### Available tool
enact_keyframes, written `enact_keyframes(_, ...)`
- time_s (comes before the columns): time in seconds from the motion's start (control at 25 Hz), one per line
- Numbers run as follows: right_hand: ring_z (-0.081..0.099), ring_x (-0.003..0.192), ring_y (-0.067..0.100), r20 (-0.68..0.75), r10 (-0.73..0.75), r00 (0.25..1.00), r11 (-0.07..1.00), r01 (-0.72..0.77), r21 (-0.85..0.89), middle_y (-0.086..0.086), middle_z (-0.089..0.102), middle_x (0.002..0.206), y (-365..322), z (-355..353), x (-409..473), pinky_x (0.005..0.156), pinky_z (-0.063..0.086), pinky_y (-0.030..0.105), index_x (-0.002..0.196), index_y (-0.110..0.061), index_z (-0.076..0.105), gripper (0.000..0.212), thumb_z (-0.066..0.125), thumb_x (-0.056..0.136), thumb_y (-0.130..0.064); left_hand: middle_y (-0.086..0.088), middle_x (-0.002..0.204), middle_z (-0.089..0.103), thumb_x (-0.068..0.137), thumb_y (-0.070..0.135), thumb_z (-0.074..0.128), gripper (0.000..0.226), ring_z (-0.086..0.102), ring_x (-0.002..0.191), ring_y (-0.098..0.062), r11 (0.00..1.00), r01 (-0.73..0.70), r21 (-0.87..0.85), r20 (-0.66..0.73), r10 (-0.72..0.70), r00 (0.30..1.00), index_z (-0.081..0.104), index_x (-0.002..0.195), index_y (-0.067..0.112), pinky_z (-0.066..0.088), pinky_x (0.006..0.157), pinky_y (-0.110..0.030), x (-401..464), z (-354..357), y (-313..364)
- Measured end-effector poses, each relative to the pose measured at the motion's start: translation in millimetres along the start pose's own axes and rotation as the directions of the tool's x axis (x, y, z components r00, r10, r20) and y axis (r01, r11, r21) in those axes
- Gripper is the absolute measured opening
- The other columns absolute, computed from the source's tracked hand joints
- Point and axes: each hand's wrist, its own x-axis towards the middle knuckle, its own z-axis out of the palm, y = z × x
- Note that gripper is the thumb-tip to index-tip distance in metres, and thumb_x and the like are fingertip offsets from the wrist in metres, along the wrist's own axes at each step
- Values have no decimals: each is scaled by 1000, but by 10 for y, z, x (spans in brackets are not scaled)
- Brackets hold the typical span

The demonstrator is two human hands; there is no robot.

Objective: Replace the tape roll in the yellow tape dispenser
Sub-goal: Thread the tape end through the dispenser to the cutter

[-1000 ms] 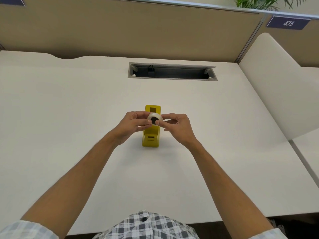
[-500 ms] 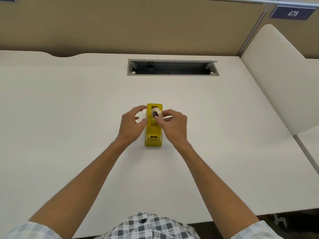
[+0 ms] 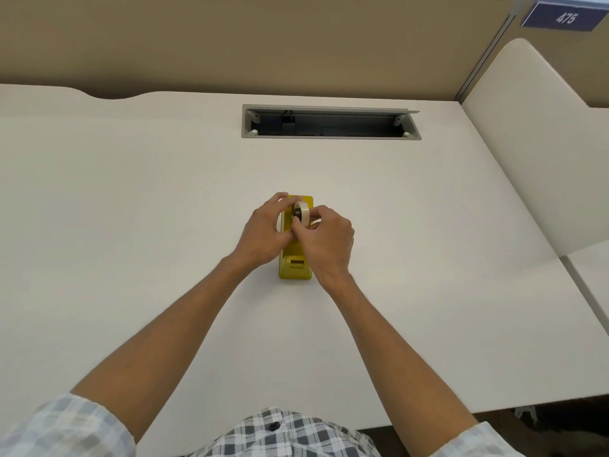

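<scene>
Since half a second ago both hands have closed in over the yellow tape dispenser point(image 3: 295, 258), lowering the tape roll point(image 3: 302, 213) toward its cradle. Left hand point(image 3: 263, 230) curls against the dispenser's left wall, steadying it. Right hand point(image 3: 324, 240) pinches the roll, dark hub point(image 3: 296, 212) visible, just above the dispenser's far end. Step judged: seating. Next: hub ends into the side slots.

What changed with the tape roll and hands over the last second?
The tape roll went from held flat above the yellow dispenser to upright, down at its cradle. The right hand keeps pinching it; the left hand let go of the roll and now grips the dispenser's side. The dispenser stayed put on the desk.
</scene>
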Motion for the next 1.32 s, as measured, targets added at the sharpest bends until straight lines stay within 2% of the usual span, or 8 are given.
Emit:
enact_keyframes(0.12, 65, 73, 15, -25, -2, 1000, 990, -1, -139, -9, 72, 79, -54, 9, 16, 65, 47, 29, 85, -27, 68, 18, 65, 79, -43, 2, 134, 55, 76, 18, 61, 52, 46, 125, -8, 1000, -25, -5, 23, 26, 999, 56, 127, 25, 39, 97, -13, 51, 1, -38)
enact_keyframes(0.24, 65, 73, 18, -15, 18, 1000, 983, -20, -182, -9, 71, 79, -87, 33, 32, 63, 45, 29, 82, -27, 67, 17, 64, 79, -43, 0, 141, 50, 78, 17, 60, 53, 43, 132, -16, 1000, -5, 16, 38, 4, 999, 54, 130, 25, 42, 103, -29, 76, 16, -73)
enact_keyframes(0.32, 64, 72, 19, -9, 28, 1000, 980, -30, -198, -8, 71, 78, -83, 50, 34, 64, 45, 31, 80, -26, 67, 18, 63, 79, -43, 0, 145, 45, 79, 15, 60, 55, 43, 132, -19, 1000, 15, 24, 34, -16, 999, 52, 131, 29, 45, 100, -37, 82, 25, -86)
enact_keyframes(0.48, 63, 70, 21, -13, 21, 1000, 977, -23, -212, -6, 69, 77, -84, 87, 58, 60, 42, 29, 79, -24, 67, 18, 64, 79, -41, 4, 145, 46, 73, 9, 62, 60, 34, 139, -13, 1000, 2, -7, 54, -1, 999, 53, 131, 24, 39, 108, -44, 102, 16, -89)
enact_keyframes(0.72, 62, 74, 21, 4, -10, 1000, 983, 10, -185, -6, 66, 83, -26, 102, 73, 61, 40, 29, 90, -22, 68, 21, 65, 79, -40, 5, 145, 48, 68, 27, 59, 52, 29, 141, -11, 997, -24, 70, 68, 19, 998, 61, 121, 24, 33, 110, -35, 130, -28, -79)
enact_keyframes(0.88, 60, 76, 18, 41, -21, 999, 984, 27, -176, -8, 65, 87, 10, 84, 97, 63, 40, 29, 96, -24, 68, 24, 66, 80, -41, 5, 145, 48, 65, 26, 57, 53, 29, 141, -12, 993, -11, 114, 72, 3, 997, 64, 118, 24, 30, 106, -31, 154, -24, -63)
enact_keyframes(1.16, 55, 77, 11, 104, -110, 989, 989, 120, -92, -6, 62, 90, 114, 67, 93, 64, 41, 27, 101, -24, 68, 25, 66, 79, -36, 3, 152, 37, 75, 9, 66, 51, 25, 143, -13, 991, 6, 136, 122, -23, 992, 59, 123, 22, 33, 110, -41, 138, -6, -90)
enact_keyframes(1.32, 59, 82, 10, 145, -205, 968, 976, 213, -45, -8, 62, 95, 193, -11, 71, 66, 47, 27, 112, -28, 66, 31, 64, 81, -36, 5, 157, 26, 83, 24, 63, 52, 16, 146, -11, 984, -46, 173, 169, 16, 985, 52, 133, 21, 34, 109, -41, 92, -30, -118)
